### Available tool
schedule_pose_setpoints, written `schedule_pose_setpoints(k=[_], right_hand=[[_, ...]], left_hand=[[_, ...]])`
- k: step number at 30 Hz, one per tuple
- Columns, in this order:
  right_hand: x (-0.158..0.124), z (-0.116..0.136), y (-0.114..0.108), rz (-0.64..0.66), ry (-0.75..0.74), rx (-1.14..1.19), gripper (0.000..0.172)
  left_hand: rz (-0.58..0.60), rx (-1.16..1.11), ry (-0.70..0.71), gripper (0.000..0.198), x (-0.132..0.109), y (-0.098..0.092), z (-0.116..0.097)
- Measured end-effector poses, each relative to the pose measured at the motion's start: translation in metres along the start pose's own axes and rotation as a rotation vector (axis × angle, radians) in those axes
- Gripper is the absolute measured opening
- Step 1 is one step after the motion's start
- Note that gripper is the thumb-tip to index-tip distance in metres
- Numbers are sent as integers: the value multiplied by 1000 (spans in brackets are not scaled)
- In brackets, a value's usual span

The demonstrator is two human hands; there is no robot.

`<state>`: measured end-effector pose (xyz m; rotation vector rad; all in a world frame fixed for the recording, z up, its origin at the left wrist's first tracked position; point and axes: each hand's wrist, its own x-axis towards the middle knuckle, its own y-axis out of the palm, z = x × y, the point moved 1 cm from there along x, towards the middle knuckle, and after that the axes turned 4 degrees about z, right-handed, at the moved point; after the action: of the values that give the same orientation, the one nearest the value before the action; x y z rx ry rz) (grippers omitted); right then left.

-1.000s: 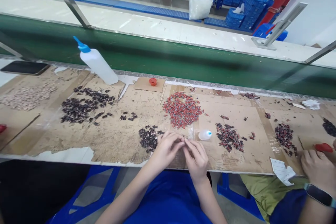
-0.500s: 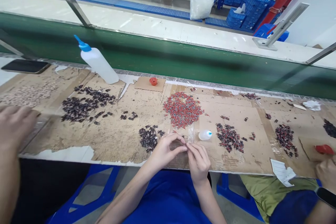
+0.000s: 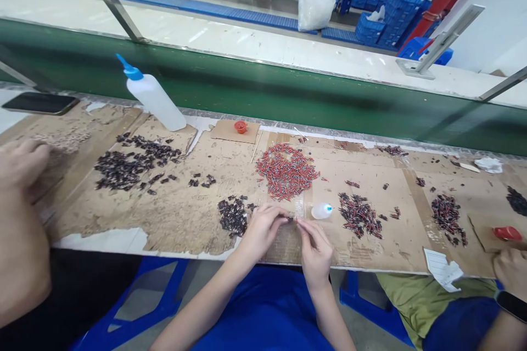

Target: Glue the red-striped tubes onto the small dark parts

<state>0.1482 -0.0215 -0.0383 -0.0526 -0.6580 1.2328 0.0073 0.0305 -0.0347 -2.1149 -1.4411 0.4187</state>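
My left hand is closed in a pinch on a small dark part. Opposite it, my right hand pinches a tiny reddish piece against the dark part's end; its exact shape is too small to make out. A heap of small black parts lies just left of my left hand. Beyond both hands spreads a larger pile of small red-and-dark pieces. Beside my right hand a small white bottle with a blue tip lies on the cardboard. Farther right is a pile of joined red-and-black parts.
A tall white squeeze bottle leans near the green belt. A red cup sits on a cardboard piece. Another person's arm is at left, a co-worker's hand at right. A phone lies far left.
My fingertips have shifted slightly, and the dark part between them now shows more. The left co-worker's hand has moved up and inward over the table.
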Motion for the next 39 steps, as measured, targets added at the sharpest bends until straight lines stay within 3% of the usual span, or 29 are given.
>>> schedule_pose_setpoints(k=[7, 25, 29, 33, 39], right_hand=[[3, 1, -8, 43, -60, 77, 29], [16, 5, -33, 253, -402, -58, 36], [18, 5, -34, 280, -431, -60, 35], [18, 11, -29, 241, -351, 11, 31], [12, 22, -20, 137, 50, 215, 19]], left_hand=[[100, -332, 34, 17, -7, -16, -15], [251, -636, -147, 20, -9, -25, -20], [223, -624, -147, 21, -9, -22, -21], [149, -598, -129, 18, -10, -20, -22], [40, -469, -56, 12, -14, -20, -30]])
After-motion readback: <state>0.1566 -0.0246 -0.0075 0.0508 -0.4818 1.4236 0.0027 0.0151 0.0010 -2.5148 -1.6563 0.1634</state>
